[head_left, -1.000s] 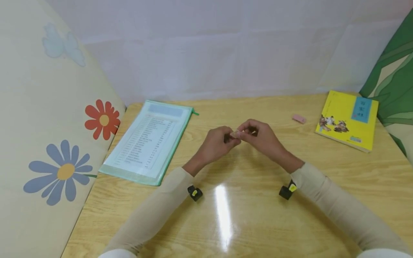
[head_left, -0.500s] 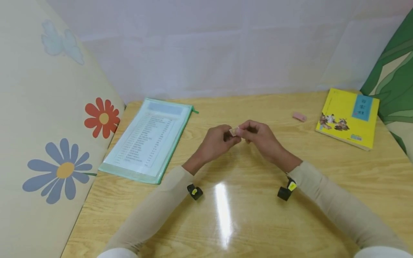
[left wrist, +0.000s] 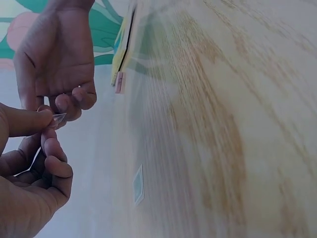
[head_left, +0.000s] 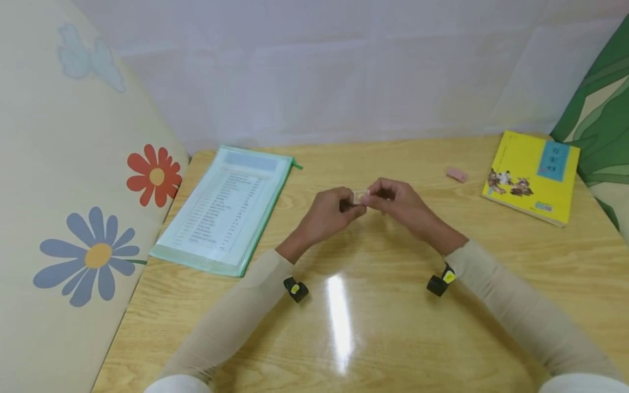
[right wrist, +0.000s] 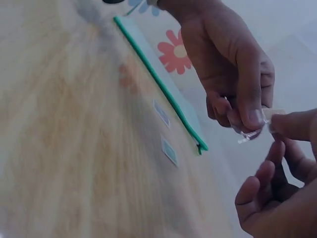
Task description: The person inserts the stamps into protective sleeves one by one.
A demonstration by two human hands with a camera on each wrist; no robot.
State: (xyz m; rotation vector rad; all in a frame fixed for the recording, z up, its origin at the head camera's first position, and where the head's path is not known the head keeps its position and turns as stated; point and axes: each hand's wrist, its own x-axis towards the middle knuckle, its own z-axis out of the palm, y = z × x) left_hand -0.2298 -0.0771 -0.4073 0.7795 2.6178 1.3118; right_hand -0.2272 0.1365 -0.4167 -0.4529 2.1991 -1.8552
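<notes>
A small pale rectangular piece (head_left: 361, 195), like a stamp with a yellowish middle, is held up between both hands above the wooden table. My left hand (head_left: 328, 214) pinches its left end between thumb and fingers. At the other end, my right hand (head_left: 402, 204) grips it the same way. A clear pointed corner of film (left wrist: 59, 118) sticks out by the fingertips in the left wrist view. In the right wrist view the piece (right wrist: 273, 113) shows a pale strip, and thin transparent film (right wrist: 249, 135) hangs beside the left thumb.
A green-edged zip folder (head_left: 223, 213) with a printed sheet lies at left. A yellow book (head_left: 530, 177) and a pink eraser-like block (head_left: 457, 174) are at right. Two stamp-like squares, one bluish (right wrist: 161, 113) and one greenish (right wrist: 169, 150), lie near the folder.
The pale piece has turned between the fingers and now shows more of its flat face. Both hands have stayed in nearly the same place, the right one lifting slightly.
</notes>
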